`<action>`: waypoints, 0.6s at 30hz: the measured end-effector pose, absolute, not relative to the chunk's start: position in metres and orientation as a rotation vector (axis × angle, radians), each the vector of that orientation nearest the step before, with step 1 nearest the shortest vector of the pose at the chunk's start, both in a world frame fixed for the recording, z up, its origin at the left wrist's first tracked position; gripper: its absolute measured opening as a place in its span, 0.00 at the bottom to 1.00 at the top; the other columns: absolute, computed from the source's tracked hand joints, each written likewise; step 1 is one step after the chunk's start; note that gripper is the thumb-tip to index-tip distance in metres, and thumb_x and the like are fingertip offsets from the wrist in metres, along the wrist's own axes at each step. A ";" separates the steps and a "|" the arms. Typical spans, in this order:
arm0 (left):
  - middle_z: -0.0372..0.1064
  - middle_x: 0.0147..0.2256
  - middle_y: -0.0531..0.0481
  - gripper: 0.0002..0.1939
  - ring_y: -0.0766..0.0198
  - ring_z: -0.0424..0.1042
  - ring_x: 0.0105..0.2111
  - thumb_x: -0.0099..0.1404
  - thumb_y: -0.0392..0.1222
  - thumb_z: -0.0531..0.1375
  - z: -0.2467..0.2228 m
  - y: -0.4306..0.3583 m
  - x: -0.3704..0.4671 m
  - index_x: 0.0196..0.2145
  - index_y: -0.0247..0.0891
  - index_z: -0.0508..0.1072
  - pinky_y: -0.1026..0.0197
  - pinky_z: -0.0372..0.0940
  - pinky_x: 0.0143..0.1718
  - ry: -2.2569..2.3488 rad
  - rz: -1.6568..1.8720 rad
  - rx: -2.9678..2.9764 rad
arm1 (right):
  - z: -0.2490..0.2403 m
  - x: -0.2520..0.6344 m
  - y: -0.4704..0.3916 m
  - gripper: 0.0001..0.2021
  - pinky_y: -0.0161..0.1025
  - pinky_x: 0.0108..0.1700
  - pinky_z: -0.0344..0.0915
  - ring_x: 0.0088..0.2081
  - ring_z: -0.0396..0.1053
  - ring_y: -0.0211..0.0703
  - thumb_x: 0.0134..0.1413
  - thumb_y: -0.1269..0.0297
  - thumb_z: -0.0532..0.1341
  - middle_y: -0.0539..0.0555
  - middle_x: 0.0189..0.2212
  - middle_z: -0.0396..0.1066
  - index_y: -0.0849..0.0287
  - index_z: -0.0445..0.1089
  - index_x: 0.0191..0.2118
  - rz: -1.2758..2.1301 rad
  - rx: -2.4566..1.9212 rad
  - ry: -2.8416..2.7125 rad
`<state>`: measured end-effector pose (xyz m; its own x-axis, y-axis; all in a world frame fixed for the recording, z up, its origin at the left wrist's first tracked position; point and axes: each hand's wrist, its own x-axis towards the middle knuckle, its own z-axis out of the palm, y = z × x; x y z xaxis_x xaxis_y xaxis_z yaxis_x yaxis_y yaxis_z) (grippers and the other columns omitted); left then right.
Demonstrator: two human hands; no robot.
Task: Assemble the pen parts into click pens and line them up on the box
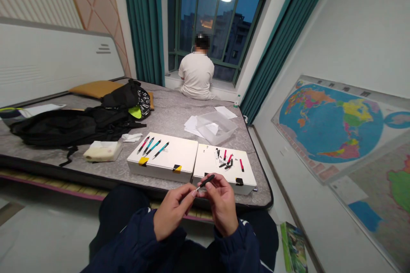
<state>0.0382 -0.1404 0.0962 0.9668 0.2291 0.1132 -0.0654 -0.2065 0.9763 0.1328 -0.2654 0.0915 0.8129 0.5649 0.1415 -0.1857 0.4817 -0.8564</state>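
Note:
Between my two hands is a thin pen part with a black barrel [206, 180] and a pale, narrow end. My left hand [174, 208] pinches the narrow end between thumb and fingers. My right hand [222, 202] is closed on the black barrel, which tilts up to the right. Beyond them two white boxes stand side by side. On the left box [179, 153] lie several assembled pens [152, 148], pink or blue with black. The right box [205, 162] bears loose pink, black and clear pen pieces [229, 160].
Behind the boxes, a clear plastic bin [221, 136] rests by white papers [191, 126]. A tissue pack [103, 152] and black backpack [70, 126] lie left. Farther back, a person in a white shirt [197, 72] sits facing the window. World map [333, 119] on the right wall.

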 end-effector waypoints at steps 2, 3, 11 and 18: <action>0.56 0.20 0.58 0.17 0.67 0.56 0.20 0.72 0.50 0.51 0.099 -0.138 0.033 0.36 0.36 0.73 0.65 0.53 0.25 0.135 0.281 1.754 | 0.091 0.130 -0.262 0.10 0.33 0.31 0.71 0.33 0.72 0.39 0.55 0.63 0.68 0.54 0.38 0.75 0.58 0.72 0.42 0.492 -1.020 -0.503; 0.56 0.20 0.58 0.17 0.67 0.56 0.21 0.72 0.50 0.52 0.100 -0.136 0.031 0.36 0.36 0.73 0.65 0.53 0.25 0.145 0.290 1.753 | 0.091 0.128 -0.260 0.09 0.33 0.32 0.70 0.33 0.72 0.38 0.55 0.63 0.68 0.54 0.37 0.76 0.58 0.72 0.42 0.495 -1.045 -0.527; 0.66 0.24 0.54 0.14 0.61 0.64 0.25 0.71 0.47 0.52 0.091 -0.123 0.015 0.44 0.38 0.72 0.63 0.59 0.29 0.174 0.347 1.851 | 0.091 0.110 -0.244 0.09 0.39 0.45 0.70 0.41 0.73 0.44 0.52 0.62 0.69 0.55 0.39 0.77 0.56 0.74 0.40 0.508 -1.144 -0.561; 0.74 0.44 0.48 0.19 0.55 0.70 0.49 0.71 0.43 0.50 0.083 -0.128 0.007 0.58 0.43 0.62 0.57 0.63 0.51 0.258 0.383 1.907 | 0.079 0.108 -0.244 0.10 0.34 0.28 0.67 0.27 0.67 0.33 0.55 0.59 0.67 0.60 0.57 0.66 0.58 0.74 0.39 0.533 -1.122 -0.569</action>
